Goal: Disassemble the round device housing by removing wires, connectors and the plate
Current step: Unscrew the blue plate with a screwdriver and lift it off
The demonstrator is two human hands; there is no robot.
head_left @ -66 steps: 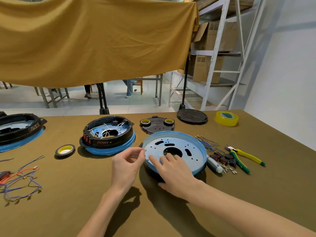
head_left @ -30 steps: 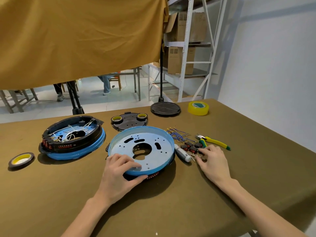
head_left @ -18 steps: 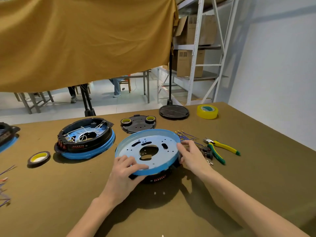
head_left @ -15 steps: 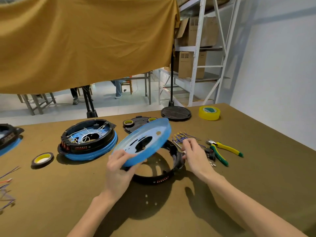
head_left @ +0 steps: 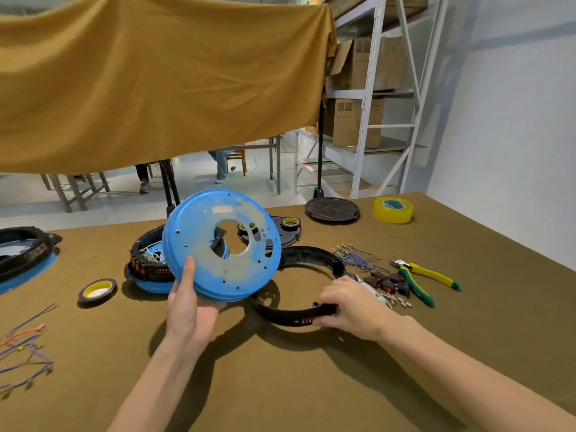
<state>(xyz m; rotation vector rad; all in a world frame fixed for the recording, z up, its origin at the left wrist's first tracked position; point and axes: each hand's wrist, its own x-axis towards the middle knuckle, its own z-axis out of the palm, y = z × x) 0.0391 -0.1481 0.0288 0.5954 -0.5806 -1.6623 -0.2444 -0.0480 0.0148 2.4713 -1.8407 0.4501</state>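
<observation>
Blue metal fills the left hand [head_left: 189, 310]: it grips the round plate [head_left: 222, 244] by its lower rim, thumb laid up across the near face and the other fingers hidden behind, holding the plate lifted clear of the worktop [head_left: 311, 378] and tipped almost upright. The right hand [head_left: 349, 302] curls over the near right arc of the black housing ring [head_left: 296, 314] and holds it down flat on the worktop, just right of the plate.

Inside the ring only bare worktop shows. Behind the plate, a second housing [head_left: 146, 266] on its own blue base has loose white wires inside and red parts along its wall. A third housing [head_left: 21, 254] sits cut off at the left edge.

Half a second ago the plate was tilted at a slant over the ring with its inner face upward; now it stands steeper and further left, showing its scuffed outer face, and the right hand has shifted from the ring's right side to its near rim.

Right of the ring lie blue wires [head_left: 355, 258], small black connectors [head_left: 389, 282] and yellow-green pliers [head_left: 424, 277], close together. Towards the far edge are a black lid [head_left: 332, 210] and a yellow tape roll [head_left: 393, 209]; a black tape roll [head_left: 97, 289] lies left of the second housing, and stripped wires [head_left: 25, 353] trail at the left edge. The near part of the worktop and its right side are open cloth.
</observation>
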